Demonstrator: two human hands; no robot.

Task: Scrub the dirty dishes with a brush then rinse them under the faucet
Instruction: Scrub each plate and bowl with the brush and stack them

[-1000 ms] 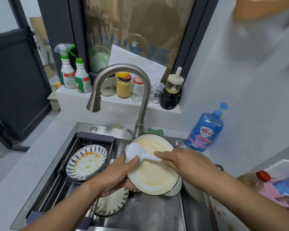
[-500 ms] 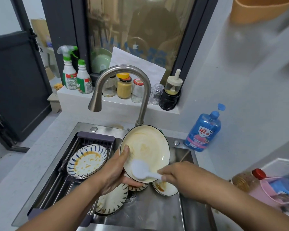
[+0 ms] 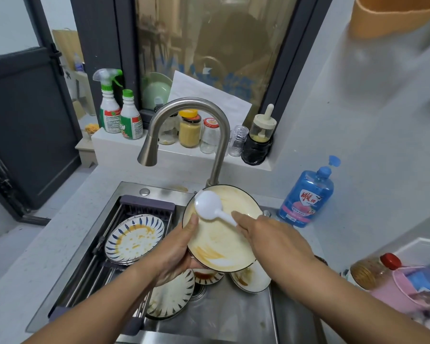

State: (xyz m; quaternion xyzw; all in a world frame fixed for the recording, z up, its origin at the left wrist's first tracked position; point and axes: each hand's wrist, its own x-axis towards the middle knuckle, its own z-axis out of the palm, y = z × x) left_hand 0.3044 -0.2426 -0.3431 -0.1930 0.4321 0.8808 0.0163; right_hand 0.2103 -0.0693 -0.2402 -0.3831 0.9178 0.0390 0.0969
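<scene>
My left hand (image 3: 176, 252) grips the left rim of a cream plate (image 3: 224, 242) with a dark edge, tilted over the steel sink (image 3: 221, 319). Brown sauce streaks its lower left part. My right hand (image 3: 271, 239) holds the handle of a white round-headed brush (image 3: 209, 203), whose head lies on the plate's upper left rim. The curved faucet (image 3: 184, 108) stands behind, with no water running. A blue-patterned dirty plate (image 3: 134, 239) rests on the drain rack (image 3: 124, 244) at the left. More dirty plates (image 3: 174, 296) lie on the sink floor under my hands.
A blue soap bottle (image 3: 307, 194) stands on the counter to the right of the sink. Spray bottles (image 3: 109, 105) and several jars (image 3: 190, 127) line the window ledge behind the faucet. A red-capped bottle (image 3: 372, 270) and a pink container (image 3: 407, 289) sit at the far right.
The brush head has swept from the plate's lower edge up to its upper left rim. The plate has tipped a little flatter and my right hand moved up with the brush.
</scene>
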